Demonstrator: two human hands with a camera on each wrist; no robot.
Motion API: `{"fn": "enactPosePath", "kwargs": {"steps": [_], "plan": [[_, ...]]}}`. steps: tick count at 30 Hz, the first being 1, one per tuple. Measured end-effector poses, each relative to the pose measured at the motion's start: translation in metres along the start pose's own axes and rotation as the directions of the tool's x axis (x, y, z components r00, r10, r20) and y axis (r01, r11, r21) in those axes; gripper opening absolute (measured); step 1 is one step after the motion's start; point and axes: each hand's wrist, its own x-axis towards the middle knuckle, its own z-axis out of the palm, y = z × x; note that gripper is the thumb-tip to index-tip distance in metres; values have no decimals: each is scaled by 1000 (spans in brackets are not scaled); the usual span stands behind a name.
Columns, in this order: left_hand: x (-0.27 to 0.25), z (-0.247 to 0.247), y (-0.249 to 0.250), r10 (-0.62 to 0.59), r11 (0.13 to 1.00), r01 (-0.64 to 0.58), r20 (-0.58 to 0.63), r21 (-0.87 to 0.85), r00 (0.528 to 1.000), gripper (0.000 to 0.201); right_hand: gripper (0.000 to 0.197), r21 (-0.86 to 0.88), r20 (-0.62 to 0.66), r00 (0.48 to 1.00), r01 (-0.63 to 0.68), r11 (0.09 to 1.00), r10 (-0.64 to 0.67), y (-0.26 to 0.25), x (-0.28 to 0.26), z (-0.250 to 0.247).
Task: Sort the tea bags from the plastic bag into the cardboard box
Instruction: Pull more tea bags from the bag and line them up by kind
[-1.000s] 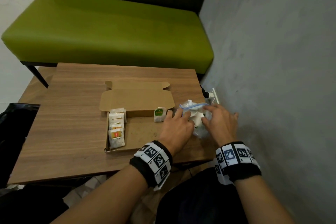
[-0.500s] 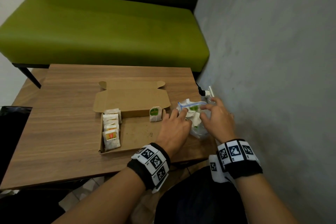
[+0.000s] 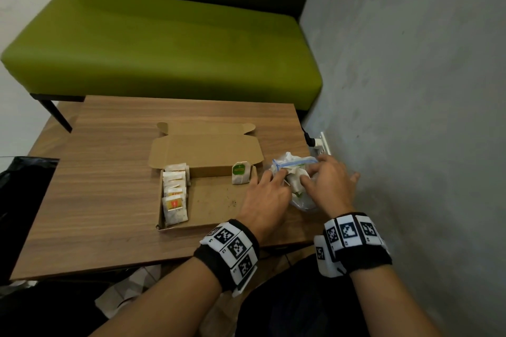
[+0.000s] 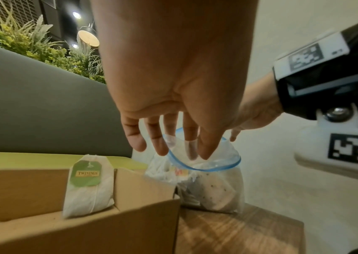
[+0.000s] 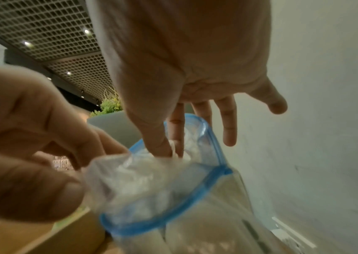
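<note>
A clear plastic bag (image 3: 301,201) with a blue zip rim stands on the table just right of the open cardboard box (image 3: 216,200). Both hands are at its mouth. In the right wrist view my left hand (image 5: 71,171) pinches the near edge of the plastic bag (image 5: 195,214). My right hand (image 5: 173,151) dips thumb and forefinger into the mouth and pinches a white tea bag there. Several tea bags (image 3: 175,191) lie in a row at the box's left end. A green-tagged tea bag (image 4: 86,185) leans upright in the box's far right corner.
The wooden table (image 3: 109,172) stands against a grey wall (image 3: 410,90) on the right, where a plug sits in a socket (image 3: 319,142) just behind the bag. A green bench (image 3: 164,49) runs behind the table. A black bag (image 3: 22,200) lies at the left.
Both hands stayed at the plastic bag. The right hand's fingers came back from the far rim and dipped into the mouth. The box and its tea bags have not moved.
</note>
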Motion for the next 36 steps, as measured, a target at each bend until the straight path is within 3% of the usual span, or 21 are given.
{"fn": "enactPosePath", "kwargs": {"steps": [3,6,8,11,15,19,22,26,28,30,33,36], "plan": [[-1,1,-3,-4,997,0,-47,-80,999,40,8,205,-13,1000,-9,979,12,7,-2,-8],[-3,0,-3,-33,979,0,-156,-203,987,47,14,436,-51,998,-4,900,29,11,-7,-16],[-5,-1,1,-46,965,-21,-246,-263,968,54,9,531,-69,996,-18,847,64,10,-12,-25],[-6,-1,9,-87,926,-35,-301,-376,950,61,19,635,-74,996,1,773,59,1,-19,-34],[-5,1,14,-173,850,-38,-347,-526,922,39,24,766,-23,998,-16,643,52,-8,-22,-29],[-6,-3,7,-251,735,-48,-338,-676,907,20,22,771,-4,999,-25,637,44,-10,-22,-26],[-6,-3,-3,-306,569,-17,-231,-822,923,15,27,814,-25,998,-10,581,52,-6,-22,-25],[-5,-7,-14,-396,347,19,-128,-938,909,16,14,843,-194,972,97,529,131,3,-25,-32],[-8,-13,-16,-391,227,-7,-98,-974,915,12,4,817,-246,966,163,554,78,3,-29,-35],[-11,-19,-17,-375,134,-50,-98,-990,922,11,17,793,-227,973,207,573,-37,-1,-34,-34],[-15,-23,-20,-358,70,-88,-108,-994,927,14,19,762,-169,975,220,609,-142,-13,-38,-34],[-21,-26,-24,-378,43,-96,-105,-995,920,16,18,776,-155,976,218,592,-156,-20,-39,-34]]}}
